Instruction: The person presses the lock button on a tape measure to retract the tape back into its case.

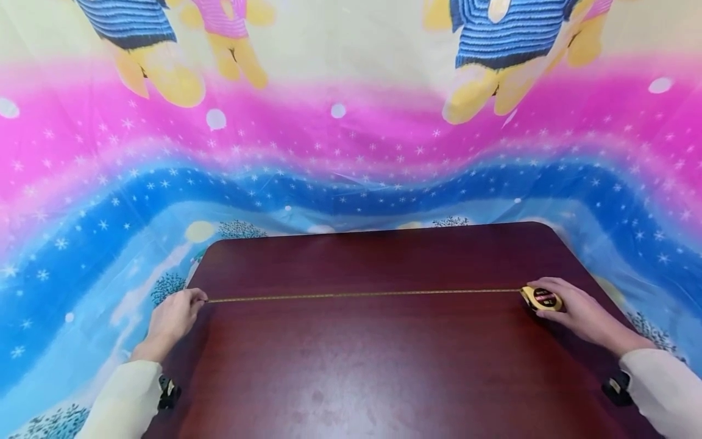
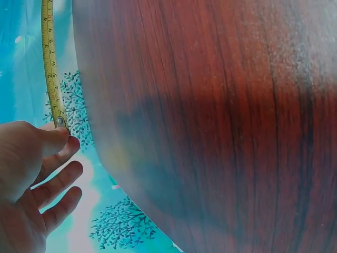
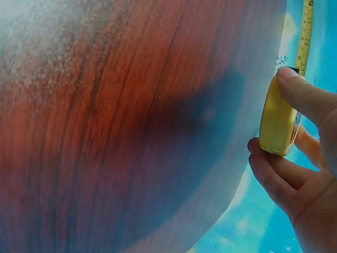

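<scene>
I had the yellow steel tape blade stretched across the dark red wooden bench, left hand pinching its end, right hand clasping the round yellow tape case; reading the span probably needed tension kept

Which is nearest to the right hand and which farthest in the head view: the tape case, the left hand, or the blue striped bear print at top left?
1. Tape case: gripped in the right hand, at the table's right edge.
2. Left hand: across the table, pinching the tape's end at the left edge.
3. Bear print: on the cloth, far top left.
</scene>
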### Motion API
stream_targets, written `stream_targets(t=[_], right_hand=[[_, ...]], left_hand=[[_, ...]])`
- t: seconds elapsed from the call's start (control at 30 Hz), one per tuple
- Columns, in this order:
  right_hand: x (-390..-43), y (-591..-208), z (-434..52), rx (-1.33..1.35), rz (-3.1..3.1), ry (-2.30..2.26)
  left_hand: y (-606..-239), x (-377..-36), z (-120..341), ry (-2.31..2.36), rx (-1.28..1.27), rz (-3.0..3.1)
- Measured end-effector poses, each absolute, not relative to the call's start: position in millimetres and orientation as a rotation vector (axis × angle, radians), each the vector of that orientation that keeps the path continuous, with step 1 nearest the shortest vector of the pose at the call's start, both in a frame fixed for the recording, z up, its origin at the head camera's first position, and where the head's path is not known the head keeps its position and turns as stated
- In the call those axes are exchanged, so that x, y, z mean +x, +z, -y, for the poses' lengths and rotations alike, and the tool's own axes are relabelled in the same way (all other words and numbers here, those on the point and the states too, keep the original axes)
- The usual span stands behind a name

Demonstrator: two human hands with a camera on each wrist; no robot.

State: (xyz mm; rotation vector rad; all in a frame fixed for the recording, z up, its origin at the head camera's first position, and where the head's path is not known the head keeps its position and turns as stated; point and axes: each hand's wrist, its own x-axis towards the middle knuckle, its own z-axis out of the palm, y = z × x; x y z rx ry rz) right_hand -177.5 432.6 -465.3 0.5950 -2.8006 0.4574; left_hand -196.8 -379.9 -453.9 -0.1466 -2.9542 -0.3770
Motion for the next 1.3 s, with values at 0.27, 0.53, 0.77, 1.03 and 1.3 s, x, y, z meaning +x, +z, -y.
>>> stream_targets(t=[0.27,0.53,0.77,1.03,1.3], right_hand=[[-179.1,-461.8,-431.6,0.584,2.823,0.451],[-181.7,-464.5,-429.6,0.573,2.841,0.451],[-180.8,-468.6,-428.7,0.577,2.868,0.433],[-180.7,-467.5,-426.3,0.579,2.864,0.423],[-178.8,-469.1,-422.8,0.592,2.869,0.453]], left_hand=[[-452.4,-195.7,379.0,-0.382,-0.135,2.971],[-453.6,-193.6,376.7,-0.388,-0.152,2.958],[-456.0,-193.5,377.0,-0.376,-0.144,2.969],[-454.9,-194.4,373.3,-0.389,-0.154,2.979],[-456.1,-192.4,371.7,-0.387,-0.164,2.971]])
